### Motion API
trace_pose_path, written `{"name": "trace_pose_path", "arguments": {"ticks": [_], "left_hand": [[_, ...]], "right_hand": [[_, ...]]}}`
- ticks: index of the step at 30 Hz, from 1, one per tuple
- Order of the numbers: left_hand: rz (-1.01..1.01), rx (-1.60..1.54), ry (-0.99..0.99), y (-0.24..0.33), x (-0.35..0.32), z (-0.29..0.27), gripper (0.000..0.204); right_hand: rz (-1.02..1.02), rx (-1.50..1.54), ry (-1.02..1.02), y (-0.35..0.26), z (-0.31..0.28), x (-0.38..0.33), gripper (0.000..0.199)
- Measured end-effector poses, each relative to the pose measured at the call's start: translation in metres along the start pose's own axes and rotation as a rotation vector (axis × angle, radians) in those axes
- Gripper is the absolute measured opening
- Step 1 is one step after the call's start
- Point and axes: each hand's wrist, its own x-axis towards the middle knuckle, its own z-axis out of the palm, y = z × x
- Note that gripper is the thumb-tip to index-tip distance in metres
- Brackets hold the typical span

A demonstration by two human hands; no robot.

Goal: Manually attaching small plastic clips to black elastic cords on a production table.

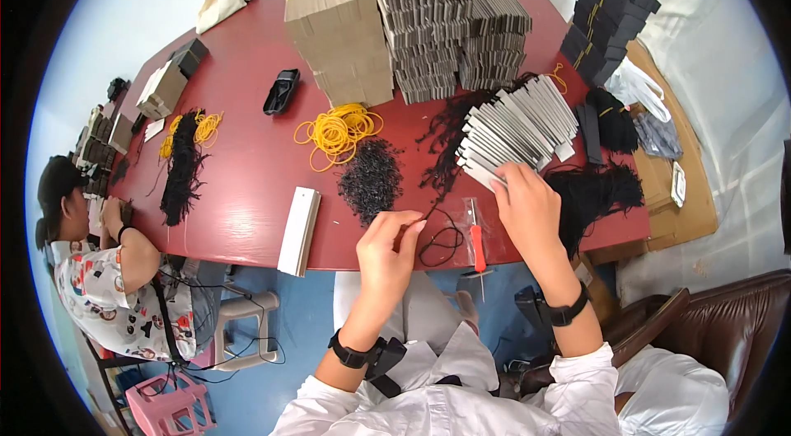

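Observation:
My left hand is closed, thumb and fingertips pinching a black cord that loops on the table to its right. My right hand reaches to the near edge of a fanned pile of pale grey cardboard strips, its fingers pinched at the end of one strip. Just beyond my left hand lies a heap of small black pieces, too small to name. Between my hands, a red-handled screwdriver rests by the table edge on clear plastic. Black cords spread beside the strips.
On the red table stand a short white stack, yellow rubber bands, a brown carton and tall stacks of grey board. Black cord bundles lie right. Another person sits at the left.

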Motion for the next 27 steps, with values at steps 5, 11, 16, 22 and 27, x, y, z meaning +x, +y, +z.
{"name": "trace_pose_path", "arguments": {"ticks": [5, 11, 16, 22, 27], "left_hand": [[0.146, 0.241, -0.022, 0.004, -0.008, 0.000, 0.011], [0.137, 0.426, -0.212, 0.004, -0.016, 0.000, 0.012], [0.093, 0.264, -0.205, 0.002, -0.013, -0.004, 0.012], [0.064, -0.027, -0.267, 0.015, -0.014, -0.011, 0.010], [0.002, -0.174, -0.308, 0.019, -0.020, -0.019, 0.007]], "right_hand": [[0.022, -0.284, -0.006, -0.002, 0.013, 0.022, 0.027], [0.146, -0.020, 0.106, 0.027, -0.024, 0.013, 0.020], [0.217, 0.454, -0.137, 0.027, -0.057, -0.014, 0.009], [0.015, 0.657, -0.452, -0.028, -0.040, -0.032, 0.021], [-0.212, 0.505, -0.308, -0.017, -0.020, -0.035, 0.013]]}}
